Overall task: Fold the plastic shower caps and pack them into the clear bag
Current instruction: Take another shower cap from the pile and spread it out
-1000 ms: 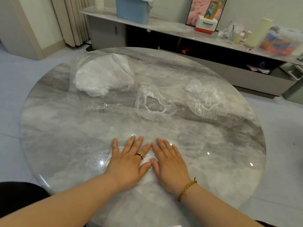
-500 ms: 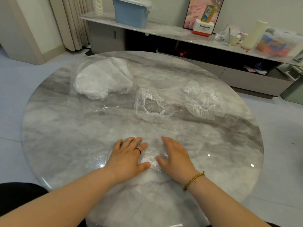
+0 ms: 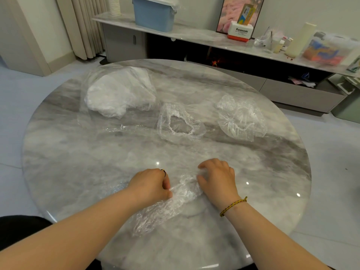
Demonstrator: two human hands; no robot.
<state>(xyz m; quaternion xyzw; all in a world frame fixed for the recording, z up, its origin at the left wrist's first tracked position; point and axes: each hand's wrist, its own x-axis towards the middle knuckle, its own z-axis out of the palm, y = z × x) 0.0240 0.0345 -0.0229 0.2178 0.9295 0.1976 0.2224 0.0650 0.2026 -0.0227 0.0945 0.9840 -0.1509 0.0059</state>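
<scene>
A crumpled clear shower cap (image 3: 175,199) lies on the round marble table (image 3: 78,162) near its front edge, stretched between my hands. My left hand (image 3: 151,185) pinches its left side with curled fingers. My right hand (image 3: 217,178) grips its right end, fingers bent over the plastic. Two more clear shower caps lie further back: one in the middle (image 3: 179,124) with its elastic ring up, one to the right (image 3: 241,117). The clear bag (image 3: 118,92), holding white folded plastic, sits at the back left.
Behind the table runs a long low cabinet (image 3: 292,90) carrying a blue bin (image 3: 153,13), a Panasonic box (image 3: 240,32), a cream roll and a clear storage box. Curtains hang at the back left. Pale floor surrounds the table.
My hands went from lying flat, pressing the cap, to curled and gripping it. They have moved slightly apart, and the cap now shows bunched up between them.
</scene>
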